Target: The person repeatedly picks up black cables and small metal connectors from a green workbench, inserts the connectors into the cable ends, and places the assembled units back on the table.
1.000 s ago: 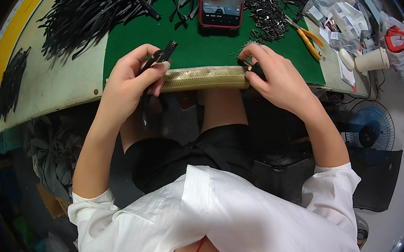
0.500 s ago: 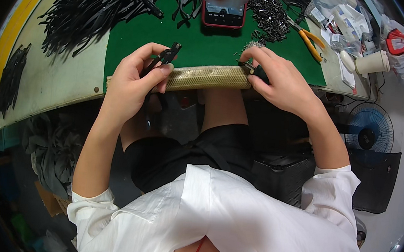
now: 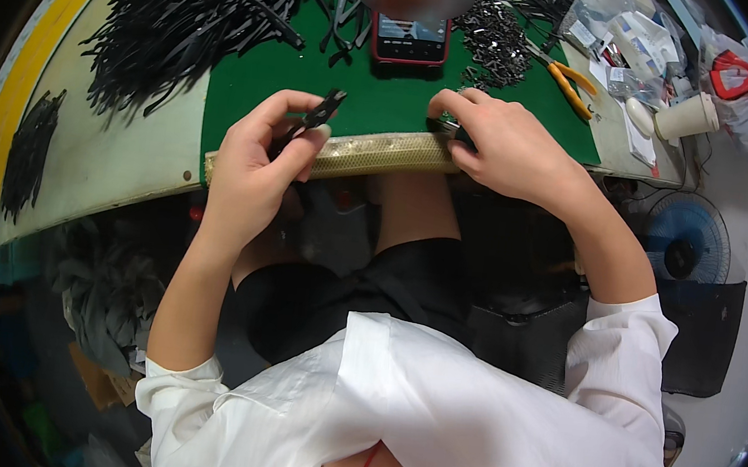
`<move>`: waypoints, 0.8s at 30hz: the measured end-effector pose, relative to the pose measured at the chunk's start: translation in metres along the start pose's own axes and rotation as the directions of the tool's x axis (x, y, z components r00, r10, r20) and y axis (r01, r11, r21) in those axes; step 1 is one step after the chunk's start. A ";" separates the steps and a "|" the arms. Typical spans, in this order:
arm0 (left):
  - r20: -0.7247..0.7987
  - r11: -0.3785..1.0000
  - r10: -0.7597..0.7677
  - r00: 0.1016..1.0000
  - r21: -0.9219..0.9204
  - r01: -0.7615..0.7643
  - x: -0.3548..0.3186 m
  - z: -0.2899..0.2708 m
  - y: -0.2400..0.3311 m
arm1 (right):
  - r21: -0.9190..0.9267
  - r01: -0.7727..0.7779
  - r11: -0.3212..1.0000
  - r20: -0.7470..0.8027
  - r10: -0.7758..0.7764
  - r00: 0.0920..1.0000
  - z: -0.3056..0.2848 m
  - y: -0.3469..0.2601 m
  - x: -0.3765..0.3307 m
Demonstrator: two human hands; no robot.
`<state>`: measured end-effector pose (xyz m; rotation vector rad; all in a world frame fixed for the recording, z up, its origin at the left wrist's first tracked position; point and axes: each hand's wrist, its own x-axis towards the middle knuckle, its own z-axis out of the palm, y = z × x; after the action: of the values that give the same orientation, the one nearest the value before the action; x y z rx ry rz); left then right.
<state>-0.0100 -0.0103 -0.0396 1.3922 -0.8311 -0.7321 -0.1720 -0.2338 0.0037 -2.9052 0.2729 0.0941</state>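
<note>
While left hand (image 3: pixel 254 155) pinched slim black piece (image 3: pixel 324 111), likely light, stiff, best held mid-length, right hand (image 3: pixel 518 150) clasped dark tool (image 3: pixel 447 127).

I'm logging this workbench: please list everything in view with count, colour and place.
black part: one or more, black, held left
tool: one, dark, held right
mesh-covered bar: one, gold, mat's near edge
mat: one, green, centre
long strips: uncounted, black, upper left
strip bundle: one, black, far left
bands: at least one, yellow, left rim
phone: one, red-edged, upper centre
small pieces: uncounted, dark, right of phone
pliers: one, orange-handled, upper right
cup: one, white, right
plastic bags: several, clear, upper right
table: one, pale, under mat
fan: one, blue, right
cloth: one heap, grey, lower left
shirt: one, white, bottom
shorts: one pair, black, lower centre
left grip: one, bare, holding black part
right grip: one, bare, closed on tool
</note>
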 end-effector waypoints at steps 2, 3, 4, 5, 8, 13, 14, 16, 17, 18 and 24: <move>-0.040 0.999 0.050 0.998 -0.016 -0.051 0.000 0.005 0.007 | -0.026 0.003 1.000 0.003 -0.003 1.000 -0.002 -0.002 0.002; -0.076 0.998 0.063 0.995 0.022 -0.061 -0.002 0.008 0.009 | -0.016 0.002 1.000 -0.013 -0.002 1.000 -0.002 -0.004 0.001; -0.081 0.976 0.165 0.983 0.158 -0.151 -0.004 0.009 0.009 | -0.016 -0.026 1.000 0.008 0.026 1.000 -0.004 -0.007 0.001; -0.100 0.922 0.264 0.959 0.317 -0.221 -0.004 0.012 0.009 | -0.007 0.027 1.000 -0.040 -0.027 0.999 -0.003 -0.004 -0.001; -0.009 0.640 0.575 0.818 0.628 -0.443 -0.005 0.016 0.007 | 0.642 -0.078 0.763 0.064 0.048 0.997 -0.016 -0.028 -0.006; 0.029 0.555 0.653 0.757 0.662 -0.504 -0.005 0.020 0.006 | 0.978 -0.208 0.029 0.208 0.014 0.978 -0.010 -0.072 -0.012; 0.024 0.556 0.657 0.754 0.659 -0.507 -0.005 0.020 0.005 | 0.980 -0.198 0.004 0.198 0.012 0.980 -0.007 -0.071 -0.011; 0.022 0.561 0.651 0.759 0.660 -0.500 -0.006 0.019 0.005 | 0.983 -0.176 -0.045 0.176 0.012 0.984 -0.001 -0.069 -0.008; 0.018 0.563 0.650 0.760 0.661 -0.497 -0.006 0.019 0.005 | 0.984 -0.173 -0.032 0.173 0.011 0.985 -0.001 -0.069 -0.008; 0.017 0.560 0.654 0.757 0.661 -0.499 -0.005 0.019 0.005 | 0.984 -0.175 -0.035 0.175 0.004 0.985 -0.001 -0.068 -0.008; 0.037 0.507 0.678 0.734 0.700 -0.503 -0.005 0.019 0.007 | 0.972 -0.222 -0.080 0.223 0.009 0.975 -0.005 -0.070 -0.006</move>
<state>-0.0287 -0.0157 -0.0334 1.6183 -1.3644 0.3565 -0.1647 -0.1669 0.0239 -1.2348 0.3488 0.0760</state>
